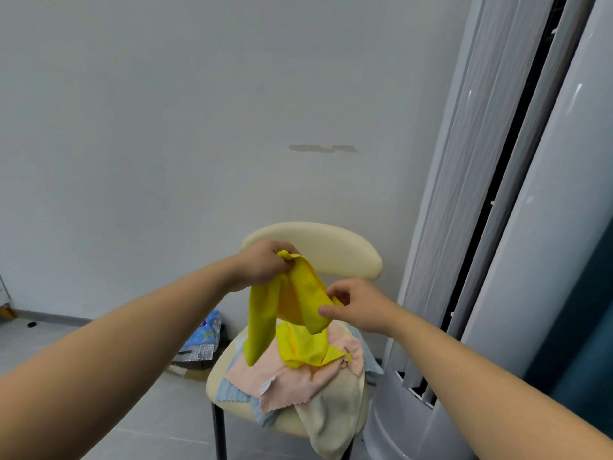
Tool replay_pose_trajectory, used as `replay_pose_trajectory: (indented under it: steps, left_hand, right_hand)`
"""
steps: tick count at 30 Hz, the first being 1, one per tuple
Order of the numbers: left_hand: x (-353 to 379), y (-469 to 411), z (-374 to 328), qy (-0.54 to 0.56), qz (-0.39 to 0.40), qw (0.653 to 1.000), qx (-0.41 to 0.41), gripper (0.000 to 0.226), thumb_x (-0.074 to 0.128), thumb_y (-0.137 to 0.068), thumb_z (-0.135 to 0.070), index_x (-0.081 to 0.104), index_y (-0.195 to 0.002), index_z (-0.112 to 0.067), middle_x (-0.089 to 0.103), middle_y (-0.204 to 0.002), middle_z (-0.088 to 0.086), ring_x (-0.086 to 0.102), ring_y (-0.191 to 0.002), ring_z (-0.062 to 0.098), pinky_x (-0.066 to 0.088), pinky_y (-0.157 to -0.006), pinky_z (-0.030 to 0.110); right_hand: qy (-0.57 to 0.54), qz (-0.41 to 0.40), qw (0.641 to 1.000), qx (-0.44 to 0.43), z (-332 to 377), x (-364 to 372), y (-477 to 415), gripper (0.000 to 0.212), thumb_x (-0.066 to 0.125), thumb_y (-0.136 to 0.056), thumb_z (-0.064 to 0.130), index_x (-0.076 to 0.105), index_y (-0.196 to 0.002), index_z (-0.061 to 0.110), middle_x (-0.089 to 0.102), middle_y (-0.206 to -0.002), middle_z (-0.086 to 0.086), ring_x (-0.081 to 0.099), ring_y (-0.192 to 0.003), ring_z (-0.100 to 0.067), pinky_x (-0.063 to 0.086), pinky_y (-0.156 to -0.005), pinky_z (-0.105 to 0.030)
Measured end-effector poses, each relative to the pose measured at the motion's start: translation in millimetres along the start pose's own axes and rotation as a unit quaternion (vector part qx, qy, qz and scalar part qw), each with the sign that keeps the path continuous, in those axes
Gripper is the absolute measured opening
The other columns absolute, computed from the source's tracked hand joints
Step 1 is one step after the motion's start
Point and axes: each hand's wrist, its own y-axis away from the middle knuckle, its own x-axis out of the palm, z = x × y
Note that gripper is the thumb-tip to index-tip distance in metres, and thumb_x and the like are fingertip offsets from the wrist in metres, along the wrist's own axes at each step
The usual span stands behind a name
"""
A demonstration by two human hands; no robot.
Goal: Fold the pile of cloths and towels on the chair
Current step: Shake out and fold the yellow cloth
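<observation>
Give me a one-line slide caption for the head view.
Left hand and right hand hold a yellow cloth above the cloth pile on a cream chair.

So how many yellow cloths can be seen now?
2. The held yellow cloth hangs from the left hand and right hand; the second yellow cloth lies atop the pile on the chair. More may be hidden underneath.

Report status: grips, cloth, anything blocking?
Left grip holds yellow cloth by top; right grip pinches its edge. Cloth lifted over pile on chair, unfolded. Nothing blocking.
</observation>
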Motion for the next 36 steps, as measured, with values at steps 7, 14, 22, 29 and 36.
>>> replay_pose_trajectory:
  steps: [7, 14, 22, 29, 36]
  left_hand:
    - [-1, -3, 2, -0.057, -0.048, 0.997, 0.031, 0.016, 0.060, -0.096, -0.023, 0.072, -0.105, -0.017, 0.069, -0.098, 0.003, 0.062, -0.092, 0.020, 0.051, -0.080, 0.031]
    - [0, -4, 8, -0.112, -0.058, 0.992, 0.028, 0.018, 0.059, -0.096, -0.026, 0.071, -0.103, -0.014, 0.070, -0.099, 0.007, 0.061, -0.092, 0.024, 0.046, -0.073, 0.030]
    - [0, -5, 13, -0.121, -0.054, 0.991, 0.017, 0.019, 0.059, -0.096, -0.028, 0.071, -0.104, -0.015, 0.069, -0.100, 0.007, 0.061, -0.093, 0.024, 0.046, -0.075, 0.029]
    - [-1, -4, 14, -0.112, -0.048, 0.992, 0.011, 0.020, 0.059, -0.096, -0.032, 0.070, -0.101, -0.016, 0.069, -0.097, 0.008, 0.061, -0.092, 0.024, 0.050, -0.077, 0.033]
    - [-16, 0, 33, -0.118, -0.040, 0.992, -0.025, 0.038, 0.083, -0.074, -0.047, 0.073, -0.101, -0.022, 0.070, -0.095, -0.001, 0.063, -0.090, 0.018, 0.053, -0.081, 0.032]
  right_hand:
    - [0.002, -0.018, 1.000, 0.025, -3, 3, -1, 0.019, 0.079, -0.081, 0.032, 0.072, -0.082, 0.014, 0.062, -0.067, 0.007, 0.051, -0.063, -0.006, 0.043, -0.061, -0.029]
    - [-0.033, -0.035, 0.997, 0.068, 4, 6, 0, 0.015, 0.070, -0.086, 0.015, 0.058, -0.077, 0.014, 0.075, -0.072, -0.009, 0.074, -0.073, -0.016, 0.058, -0.080, -0.047]
    - [-0.079, -0.071, 0.989, 0.104, 15, 3, 1, 0.018, 0.067, -0.080, -0.001, 0.052, -0.079, 0.010, 0.074, -0.075, -0.019, 0.069, -0.057, -0.010, 0.048, -0.049, -0.023]
    - [-0.103, -0.096, 0.982, 0.127, 13, -3, -4, 0.022, 0.073, -0.073, -0.003, 0.055, -0.075, 0.009, 0.072, -0.069, -0.018, 0.073, -0.066, -0.025, 0.055, -0.062, -0.039]
    - [-0.023, -0.149, 0.973, 0.173, 7, -40, -6, 0.028, 0.067, -0.071, 0.000, 0.061, -0.090, 0.020, 0.073, -0.073, -0.009, 0.073, -0.064, -0.019, 0.052, -0.054, -0.028]
